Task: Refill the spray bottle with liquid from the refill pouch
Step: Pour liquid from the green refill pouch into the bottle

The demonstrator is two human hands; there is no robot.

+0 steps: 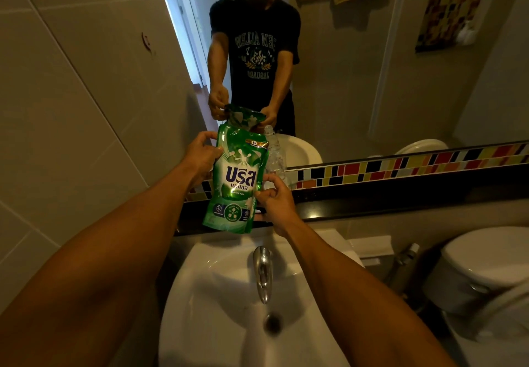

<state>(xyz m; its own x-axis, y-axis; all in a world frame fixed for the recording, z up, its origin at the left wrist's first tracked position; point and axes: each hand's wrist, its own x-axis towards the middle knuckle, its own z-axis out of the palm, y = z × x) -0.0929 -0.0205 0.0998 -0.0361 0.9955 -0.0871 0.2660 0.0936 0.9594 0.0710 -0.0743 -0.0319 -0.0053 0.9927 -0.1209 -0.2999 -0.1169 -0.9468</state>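
Note:
A green refill pouch (236, 183) with white and blue lettering is held upright above the dark ledge behind the sink. My left hand (200, 156) grips its upper left edge near the top. My right hand (274, 199) pinches its right edge lower down. A clear plastic bottle (275, 152) stands on the ledge right behind the pouch, against the mirror, mostly hidden by it; its neck shows without a spray head. The mirror repeats the pouch and both hands.
A white sink (217, 309) with a chrome tap (263, 272) lies below my arms. The dark ledge (386, 203) with a coloured tile strip runs right. A toilet (481, 269) stands at the right. A tiled wall closes the left side.

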